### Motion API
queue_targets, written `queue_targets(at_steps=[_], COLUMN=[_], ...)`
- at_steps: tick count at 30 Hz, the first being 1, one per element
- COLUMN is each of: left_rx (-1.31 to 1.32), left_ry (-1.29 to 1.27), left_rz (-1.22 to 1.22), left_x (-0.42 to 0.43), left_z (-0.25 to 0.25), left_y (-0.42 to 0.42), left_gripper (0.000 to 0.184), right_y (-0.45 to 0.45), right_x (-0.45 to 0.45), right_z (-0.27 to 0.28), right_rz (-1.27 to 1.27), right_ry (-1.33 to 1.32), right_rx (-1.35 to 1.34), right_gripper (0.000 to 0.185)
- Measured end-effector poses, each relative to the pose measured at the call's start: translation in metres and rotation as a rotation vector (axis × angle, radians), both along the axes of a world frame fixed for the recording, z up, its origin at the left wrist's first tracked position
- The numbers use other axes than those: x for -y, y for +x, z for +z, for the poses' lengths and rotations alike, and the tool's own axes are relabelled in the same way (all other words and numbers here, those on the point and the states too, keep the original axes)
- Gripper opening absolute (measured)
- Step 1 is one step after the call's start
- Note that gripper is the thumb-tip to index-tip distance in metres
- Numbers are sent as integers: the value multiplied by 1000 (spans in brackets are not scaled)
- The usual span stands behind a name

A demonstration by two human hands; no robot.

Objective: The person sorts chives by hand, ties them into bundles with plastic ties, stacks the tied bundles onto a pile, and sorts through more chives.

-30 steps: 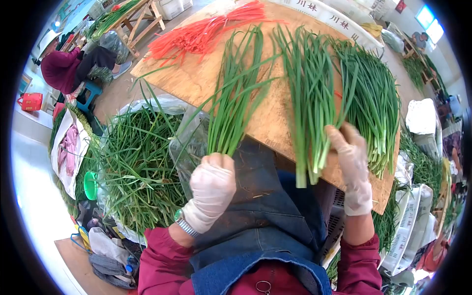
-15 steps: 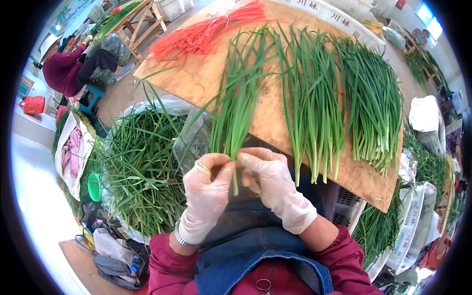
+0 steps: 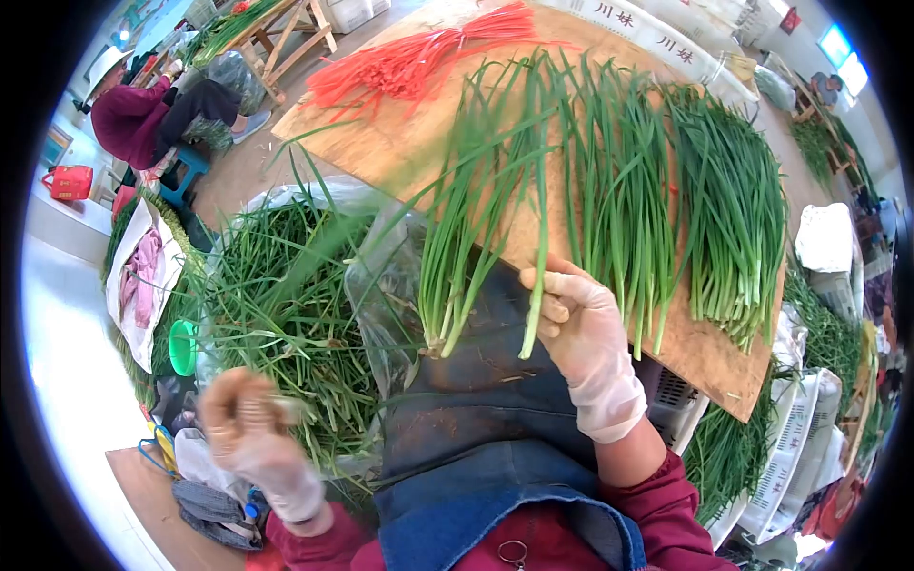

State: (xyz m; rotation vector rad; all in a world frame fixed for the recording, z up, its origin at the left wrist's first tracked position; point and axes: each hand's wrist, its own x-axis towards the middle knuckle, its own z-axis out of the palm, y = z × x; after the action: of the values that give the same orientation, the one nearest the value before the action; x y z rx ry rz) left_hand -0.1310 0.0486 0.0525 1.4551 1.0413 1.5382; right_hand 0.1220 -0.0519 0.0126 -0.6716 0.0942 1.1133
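Note:
My right hand (image 3: 581,319), in a thin translucent glove, pinches a single garlic chive stalk (image 3: 541,205) near its pale lower end. Just left of it, a loose bunch of chives (image 3: 457,276) lies with its stem ends past the edge of the wooden board (image 3: 700,352). To the right lie a middle bunch (image 3: 619,209) and a thicker, neatly lined-up bundle (image 3: 728,219). My left hand (image 3: 257,443), gloved too, is low at the left beside a big heap of loose greens (image 3: 295,314). Motion smears its fingers, so what they hold is unclear.
Red plastic ties (image 3: 405,71) lie at the board's far side. Clear plastic sheeting (image 3: 381,285) lines the heap's edge. A green cup (image 3: 182,347) stands left of the heap. White crates (image 3: 790,457) stand at the right. Another person (image 3: 143,114) sits at the far left.
My hands were together on the chives' stem ends. The left has swung away, down and left, towards the heap. The right has shifted rightward with one stalk, apart from the loose bunch.

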Motion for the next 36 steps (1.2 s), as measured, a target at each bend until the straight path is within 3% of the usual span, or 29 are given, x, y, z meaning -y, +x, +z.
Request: queue_targets(at_steps=[1,2,4,6,8,11,13,14,16,19,22,26,30,32,34,36], left_rx=[-88,-372,-904,-1096,-903,-609,-784,-870,-938,-595,-450,-436,-280,-104,-106,-371], left_ry=[-24,-138,-30,328,162,242,122,228,207,-207,-501,-191,-117,-214,-212,-211], left_rz=[158,297,220,48,-169,-458,-490,-467,-487,-529,-606,-634,-487,-326,-115,133], left_x=[-12,-23,-34,-29,-8,7,11,8,4,7,12,20,19,16,3,-27], left_z=[-4,-9,-31,-43,-38,-40,-38,-43,-56,-59,-38,-41,-31,-32,-19,-44], left_y=[-24,-51,-78,-62,-9,59,90,100,108,107,106,108,86,57,30,-29], left_gripper=[12,8,8,11,12,7,10,12,14,12,11,5,5,5,6,12], right_y=[2,1,-2,-4,-4,5,4,3,-4,-13,-20,-23,-13,-5,-1,0], right_x=[4,4,4,3,1,4,5,5,4,-4,-15,-22,-16,-12,-9,-5], right_z=[-6,-6,-3,3,8,-1,4,7,17,16,9,4,1,-3,-4,-5], right_rz=[55,72,104,141,182,253,252,250,176,104,100,107,72,53,65,133], right_ry=[21,10,-11,-48,-93,9,21,28,-165,-400,-471,-420,-360,-290,-170,-35], right_rx=[23,18,11,-3,-7,-70,-61,-57,90,331,442,371,280,184,87,-11], right_gripper=[28,27,26,25,24,24,20,19,18,18,19,18,13,12,16,20])
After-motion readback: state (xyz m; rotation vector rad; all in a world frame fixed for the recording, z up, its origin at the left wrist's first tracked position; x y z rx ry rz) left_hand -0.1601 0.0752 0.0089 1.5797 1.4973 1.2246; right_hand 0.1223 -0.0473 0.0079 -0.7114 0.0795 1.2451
